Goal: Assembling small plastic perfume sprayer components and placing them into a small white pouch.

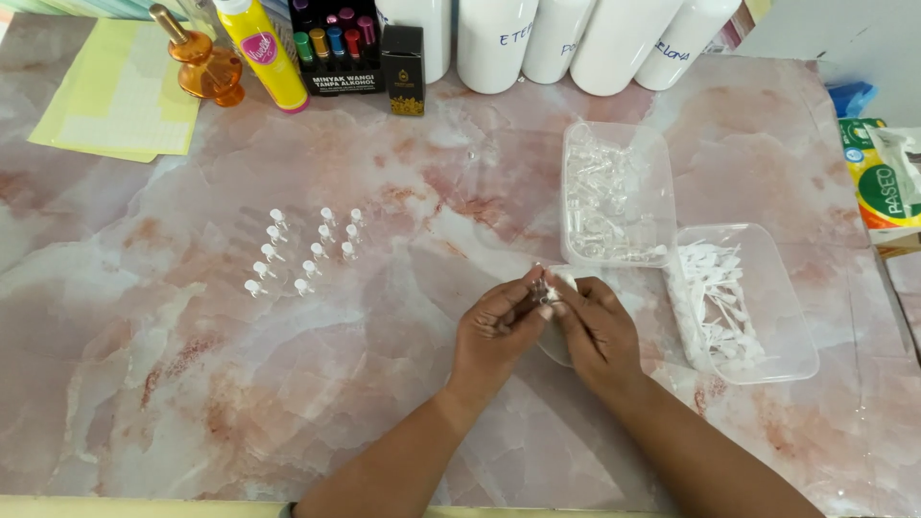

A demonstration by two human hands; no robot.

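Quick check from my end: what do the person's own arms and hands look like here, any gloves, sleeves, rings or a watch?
Both the left hand and the right hand are bare: no gloves, and no rings, watch or bracelet that I can see. The forearms are uncovered down to the frame's bottom edge, so no sleeves show. No markings are visible.

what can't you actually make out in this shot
Head view only:
- The small clear piece pinched between the left hand and the right hand: mostly hidden by fingertips, too small to tell its shape.
- The white bottles at the back: tops cut off by the upper edge.
- The clear parts in the near tub: too small and glassy to tell apart.
- The green packet: cut off by the right edge.
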